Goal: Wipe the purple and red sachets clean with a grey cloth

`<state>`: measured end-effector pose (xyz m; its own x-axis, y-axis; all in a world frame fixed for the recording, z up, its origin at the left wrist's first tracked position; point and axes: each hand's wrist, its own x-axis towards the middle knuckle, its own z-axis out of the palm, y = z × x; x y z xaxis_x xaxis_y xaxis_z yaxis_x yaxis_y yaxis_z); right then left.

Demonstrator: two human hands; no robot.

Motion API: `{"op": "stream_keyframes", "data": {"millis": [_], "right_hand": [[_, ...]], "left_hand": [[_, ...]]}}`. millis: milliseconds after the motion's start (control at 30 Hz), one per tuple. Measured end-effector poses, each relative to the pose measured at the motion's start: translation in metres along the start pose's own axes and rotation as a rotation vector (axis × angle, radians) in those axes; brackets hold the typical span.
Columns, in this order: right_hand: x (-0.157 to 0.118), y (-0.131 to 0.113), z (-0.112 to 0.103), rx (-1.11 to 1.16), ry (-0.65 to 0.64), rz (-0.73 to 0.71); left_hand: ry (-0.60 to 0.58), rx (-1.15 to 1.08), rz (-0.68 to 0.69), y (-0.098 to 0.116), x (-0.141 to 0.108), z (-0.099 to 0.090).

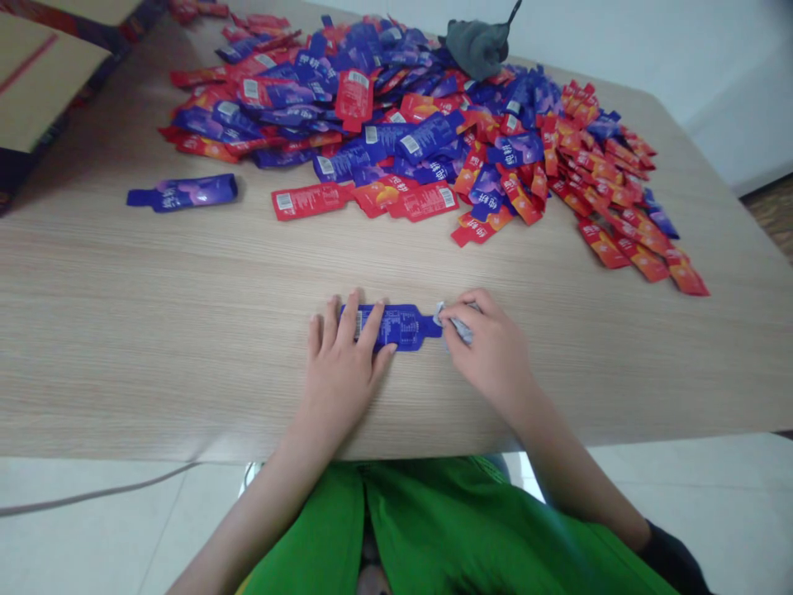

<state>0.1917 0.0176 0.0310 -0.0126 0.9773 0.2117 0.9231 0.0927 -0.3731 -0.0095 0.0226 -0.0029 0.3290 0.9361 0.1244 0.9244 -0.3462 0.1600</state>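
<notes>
A blue packet (402,326) lies flat near the table's front, its printed back with a barcode facing up and its narrow neck pointing right. My left hand (344,355) rests on its wide left end, fingers spread and pressing down. My right hand (489,343) pinches a crumpled pale grey cloth or tissue (462,324), which touches the tip of the packet's neck. Farther left, a single blue packet (189,193) lies on its own with its purple fruit picture up.
A large heap of red and blue packets (353,95) spreads across the table's (186,347) back. A dark grey object (477,48) sits on the heap. At the back left stands an open cardboard box (46,78). A cable (99,494) runs below the front edge.
</notes>
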Motion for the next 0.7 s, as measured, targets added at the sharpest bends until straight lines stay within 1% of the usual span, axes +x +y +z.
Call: {"op": "stream_keyframes", "data": {"millis": [67, 133, 200, 267, 333, 400, 500, 600, 700], "right_hand": [[0.000, -0.008, 0.003, 0.034, 0.001, -0.050], [-0.001, -0.010, 0.008, 0.030, -0.054, -0.081], [-0.003, -0.007, 0.010, -0.003, -0.102, -0.057], [-0.003, 0.000, 0.009, -0.027, -0.118, -0.010], [-0.002, 0.005, 0.005, -0.035, -0.119, 0.021], [0.001, 0.006, 0.003, -0.017, -0.090, 0.030], [0.004, 0.000, 0.005, 0.044, -0.032, -0.017], [0.005, -0.003, 0.010, 0.064, -0.065, -0.048], [0.006, 0.000, 0.009, 0.022, -0.089, 0.019]], "left_hand": [[0.010, -0.001, 0.004, 0.000, 0.000, 0.000], [0.015, -0.003, -0.002, 0.001, 0.000, 0.000], [0.013, -0.006, -0.008, 0.001, 0.000, 0.000], [0.011, -0.006, -0.010, 0.001, 0.000, 0.000], [0.013, -0.011, -0.012, 0.001, 0.000, -0.001], [0.010, -0.023, -0.015, 0.000, 0.001, -0.003], [-0.004, -0.045, -0.017, 0.001, 0.002, -0.007], [-0.006, -0.047, -0.032, 0.004, 0.002, -0.011], [-0.016, -0.032, -0.039, 0.007, 0.001, -0.013]]}}
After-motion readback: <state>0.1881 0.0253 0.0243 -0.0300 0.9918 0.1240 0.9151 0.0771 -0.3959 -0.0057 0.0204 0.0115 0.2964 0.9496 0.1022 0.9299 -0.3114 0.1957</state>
